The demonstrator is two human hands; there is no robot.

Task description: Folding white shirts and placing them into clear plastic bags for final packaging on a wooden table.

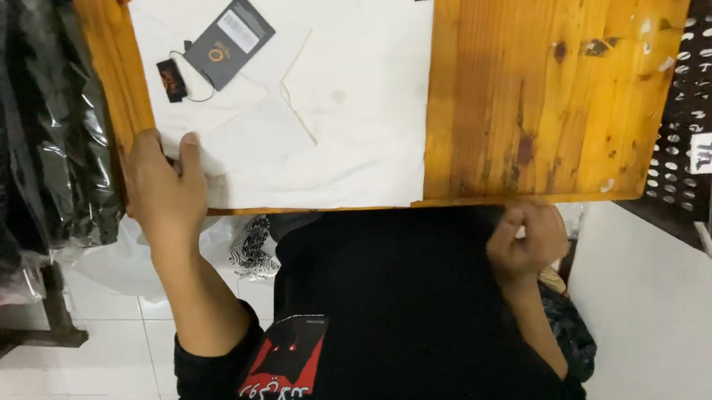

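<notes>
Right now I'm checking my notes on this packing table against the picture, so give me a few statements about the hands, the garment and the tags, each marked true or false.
1. The left hand rests on the near corner of the white garment at the table edge. True.
2. The right hand lies flat and open on the wooden table. False: it is curled closed at the table's near edge, off the garment.
3. A dark grey hang tag lies on the garment, joined by a string to a small black tag. True.
4. The garment covers the whole tabletop. False: the right part of the wood is bare.
5. A brown perforated crate stands past the table's right side. True.
</notes>
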